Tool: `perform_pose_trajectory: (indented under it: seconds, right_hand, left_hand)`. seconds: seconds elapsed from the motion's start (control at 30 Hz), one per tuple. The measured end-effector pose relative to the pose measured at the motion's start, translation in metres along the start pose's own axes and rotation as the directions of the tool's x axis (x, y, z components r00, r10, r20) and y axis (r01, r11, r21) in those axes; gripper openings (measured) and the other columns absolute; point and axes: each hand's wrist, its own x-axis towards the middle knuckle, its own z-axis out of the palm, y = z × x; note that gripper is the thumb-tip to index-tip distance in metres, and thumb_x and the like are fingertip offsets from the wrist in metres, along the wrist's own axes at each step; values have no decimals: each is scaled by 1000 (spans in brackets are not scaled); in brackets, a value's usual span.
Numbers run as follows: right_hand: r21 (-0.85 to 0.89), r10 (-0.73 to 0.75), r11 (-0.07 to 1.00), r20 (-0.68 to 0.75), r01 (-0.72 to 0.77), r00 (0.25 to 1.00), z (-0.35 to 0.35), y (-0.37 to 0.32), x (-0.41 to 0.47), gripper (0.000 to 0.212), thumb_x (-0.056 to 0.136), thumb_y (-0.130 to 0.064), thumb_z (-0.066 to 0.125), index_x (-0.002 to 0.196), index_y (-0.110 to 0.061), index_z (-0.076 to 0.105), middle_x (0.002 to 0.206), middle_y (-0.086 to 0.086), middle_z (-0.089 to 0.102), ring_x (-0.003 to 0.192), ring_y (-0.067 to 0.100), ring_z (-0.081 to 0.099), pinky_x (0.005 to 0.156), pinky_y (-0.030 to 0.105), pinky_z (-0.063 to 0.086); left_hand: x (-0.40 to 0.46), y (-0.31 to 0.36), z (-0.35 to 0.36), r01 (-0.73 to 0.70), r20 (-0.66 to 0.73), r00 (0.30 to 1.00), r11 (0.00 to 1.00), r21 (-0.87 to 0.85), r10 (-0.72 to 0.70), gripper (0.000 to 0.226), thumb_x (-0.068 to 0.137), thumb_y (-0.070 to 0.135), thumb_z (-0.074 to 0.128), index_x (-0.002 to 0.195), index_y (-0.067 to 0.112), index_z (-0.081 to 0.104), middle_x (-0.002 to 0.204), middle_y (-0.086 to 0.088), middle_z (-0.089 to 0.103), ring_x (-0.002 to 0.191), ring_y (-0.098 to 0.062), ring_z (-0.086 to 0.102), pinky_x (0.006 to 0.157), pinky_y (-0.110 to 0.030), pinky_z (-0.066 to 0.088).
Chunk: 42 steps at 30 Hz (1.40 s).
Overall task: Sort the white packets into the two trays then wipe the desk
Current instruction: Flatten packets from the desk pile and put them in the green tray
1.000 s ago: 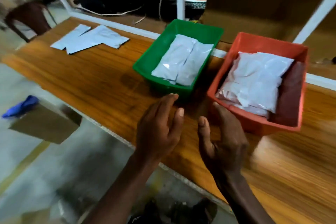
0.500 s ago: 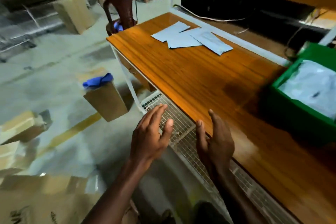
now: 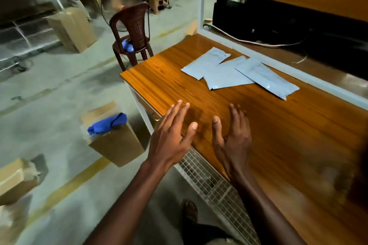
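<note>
Three flat white packets lie overlapping near the far left end of the wooden desk. My left hand hovers over the desk's front left edge, fingers straight and spread, holding nothing. Beside it, my right hand is over the desk with its palm turned inward and fingers relaxed, also empty. Both hands are a short way in front of the packets and do not touch them. Neither tray is in view.
A blue cloth rests on a cardboard box on the floor left of the desk. A brown plastic chair stands beyond the desk's end. A wire mesh shelf runs under the front edge. More boxes sit on the floor.
The view has swung left away from the green and red trays to the desk's left end. Both open hands have moved forward over the desk toward the loose packets.
</note>
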Motion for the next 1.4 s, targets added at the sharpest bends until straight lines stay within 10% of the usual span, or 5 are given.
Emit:
perform_pose_trajectory:
  seconds: [0.53, 0.63, 0.87, 1.2, 1.4]
  right_hand:
    - [-334, 425, 825, -163, -455, 890, 156, -12, 197, 79, 94, -73, 19, 157, -27, 28, 169, 3, 13, 156, 28, 4, 124, 56, 9]
    - [-395, 510, 732, -224, -555, 831, 181, -7, 225, 75, 96, -69, 17, 157, -27, 26, 169, 5, 13, 156, 29, 4, 124, 57, 11]
    - [-399, 696, 527, -304, -751, 650, 212, 9, 275, 73, 100, -67, 18, 161, -28, 9, 170, 7, -2, 156, 32, -7, 122, 58, 3]
    - [-525, 740, 492, -169, -695, 651, 214, 13, 249, 68, 102, -63, 11, 158, -33, -12, 163, 4, -32, 149, 29, -30, 121, 58, -9]
    - [-532, 741, 471, -194, -703, 643, 220, 5, 234, 71, 100, -68, 13, 157, -37, -15, 162, 4, -33, 149, 31, -30, 121, 58, -8]
  left_hand:
    - [326, -109, 50, -357, 383, 865, 934, 18, 323, 72, 91, 74, 8, 155, 40, 10, 167, 6, 1, 153, -21, 0, 123, -48, 7]
    - [375, -119, 82, -469, 447, 791, 883, 6, 417, 76, 90, 75, 3, 156, 38, 13, 167, 2, 6, 153, -28, 6, 120, -58, 18]
    - [441, -117, 116, -579, 621, 672, 809, 101, 404, 66, 92, 69, 2, 152, 45, -12, 164, 6, -21, 150, -25, -21, 118, -51, -13]
    - [477, -142, 127, -732, 754, 458, 681, 21, 470, 62, 98, 65, 11, 151, 48, -16, 161, 7, -28, 148, -24, -26, 121, -51, -10]
    - [466, -136, 126, -695, 721, 469, 716, -56, 511, 67, 92, 73, 8, 152, 49, -11, 162, 8, -26, 148, -25, -27, 119, -54, -12]
